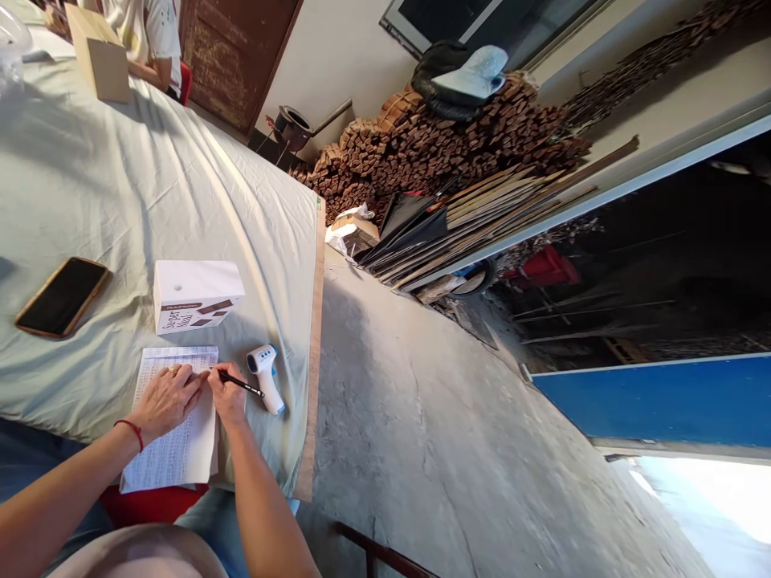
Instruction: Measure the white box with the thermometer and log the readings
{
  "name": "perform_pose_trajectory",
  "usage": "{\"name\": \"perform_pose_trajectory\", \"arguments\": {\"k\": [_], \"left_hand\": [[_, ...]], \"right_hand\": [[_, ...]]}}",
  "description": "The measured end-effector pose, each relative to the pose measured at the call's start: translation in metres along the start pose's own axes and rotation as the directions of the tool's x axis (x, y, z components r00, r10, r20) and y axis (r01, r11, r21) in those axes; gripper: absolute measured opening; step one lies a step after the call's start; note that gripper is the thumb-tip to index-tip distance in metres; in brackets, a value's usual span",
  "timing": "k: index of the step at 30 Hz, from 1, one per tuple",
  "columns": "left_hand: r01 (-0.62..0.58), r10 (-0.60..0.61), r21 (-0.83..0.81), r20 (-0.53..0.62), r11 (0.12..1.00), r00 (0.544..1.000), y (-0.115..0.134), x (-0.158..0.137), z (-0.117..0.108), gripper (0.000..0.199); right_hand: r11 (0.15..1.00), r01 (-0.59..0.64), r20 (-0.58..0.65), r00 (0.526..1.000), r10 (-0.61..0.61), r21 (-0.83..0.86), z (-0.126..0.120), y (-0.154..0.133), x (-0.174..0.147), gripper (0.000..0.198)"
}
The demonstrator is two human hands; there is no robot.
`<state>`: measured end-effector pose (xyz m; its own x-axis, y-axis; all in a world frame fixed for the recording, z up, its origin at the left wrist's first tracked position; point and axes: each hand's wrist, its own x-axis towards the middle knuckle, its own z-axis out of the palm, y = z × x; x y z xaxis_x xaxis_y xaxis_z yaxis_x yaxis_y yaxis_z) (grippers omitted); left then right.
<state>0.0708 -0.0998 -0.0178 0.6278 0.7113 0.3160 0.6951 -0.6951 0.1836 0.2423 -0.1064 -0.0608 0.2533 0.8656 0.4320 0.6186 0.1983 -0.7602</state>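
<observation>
1. Bare forearms (268, 498) reach from the bottom edge over a table draped in pale cloth (120, 209); a red bracelet (135, 429) circles the left wrist.

2. Fingers closed around a black pen (246, 385), the right hand (227, 393) works at the upper right of the paper (181, 453), the pen's back end slanting to the right.

3. Spread flat, the left hand (169, 400) presses on the same paper, a ring (175, 369) on one finger, its fingertips just beside the right hand.

4. Rows of small marks fill the paper, which lies at the table's near edge, over a red seat (150, 504); the marks are too small to read.

5. Just beyond the paper stands a white box (196, 281) lettered "Su-per Meal." To the right of the right hand lies a white-and-blue thermometer (265, 377); farther left, a dark-screened phone (63, 297).

6. Across the table, a person in a pale shirt (162, 32) sits behind a brown carton (99, 60).

7. Against the wall, bundled wood (391, 152) is stacked, a light cap (473, 74) on top; right of the concrete floor (409, 449) stretches a blue panel (662, 401).
</observation>
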Motion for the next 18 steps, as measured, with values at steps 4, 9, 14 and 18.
{"name": "perform_pose_trajectory", "arguments": {"k": [4, 9, 14, 18], "left_hand": [[0.004, -0.004, -0.003, -0.017, 1.0, 1.0, 0.0007, 0.0, -0.0007, 0.034], [0.006, -0.006, 0.001, -0.013, 1.0, 1.0, 0.0009, -0.0001, 0.0004, 0.033], [0.041, -0.039, -0.058, 0.031, 0.997, 0.999, 0.0008, -0.0002, -0.0006, 0.032], [0.06, -0.056, -0.071, 0.06, 0.996, 0.997, 0.0013, -0.0001, -0.0019, 0.033]], "right_hand": [[1.0, 0.012, 0.011, 1.0, -0.012, -0.028, 0.0007, 0.0022, -0.0005, 0.017], [0.998, 0.007, 0.023, 1.0, -0.006, -0.063, 0.001, 0.0029, -0.0006, 0.02], [0.998, 0.0, 0.033, 0.999, 0.003, -0.063, 0.0002, 0.0019, -0.0006, 0.019], [0.998, -0.018, 0.039, 0.999, 0.02, -0.057, -0.0006, 0.001, -0.0008, 0.02]]}}
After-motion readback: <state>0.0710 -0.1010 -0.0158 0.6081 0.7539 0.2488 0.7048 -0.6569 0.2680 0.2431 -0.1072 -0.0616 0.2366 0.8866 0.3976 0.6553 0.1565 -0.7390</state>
